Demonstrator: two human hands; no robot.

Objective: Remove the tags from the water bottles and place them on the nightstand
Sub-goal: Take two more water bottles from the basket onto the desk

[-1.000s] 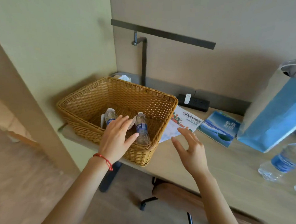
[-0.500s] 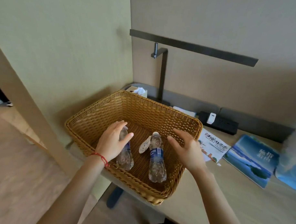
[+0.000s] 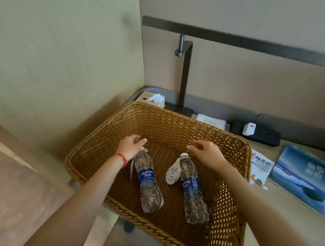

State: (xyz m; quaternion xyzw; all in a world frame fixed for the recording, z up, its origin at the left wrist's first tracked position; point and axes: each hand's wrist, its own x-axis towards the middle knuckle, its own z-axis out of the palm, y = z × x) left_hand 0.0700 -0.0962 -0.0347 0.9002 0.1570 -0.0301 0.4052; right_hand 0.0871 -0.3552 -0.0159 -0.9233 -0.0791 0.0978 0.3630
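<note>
Two water bottles lie flat in the wicker basket (image 3: 105, 144), caps toward twelve o'clock — the left bottle (image 3: 147, 181) at six of the left hand (image 3: 130, 147), the right bottle (image 3: 191, 188) at seven of the right hand (image 3: 207, 154). A white tag (image 3: 173, 173) lies beside the right bottle's neck. The left hand's fingers curl at the left bottle's cap; whether they grip it, I cannot tell. The right hand hovers, fingers loosely bent, holding nothing. Beyond, at twelve, a tissue box (image 3: 155, 99).
</note>
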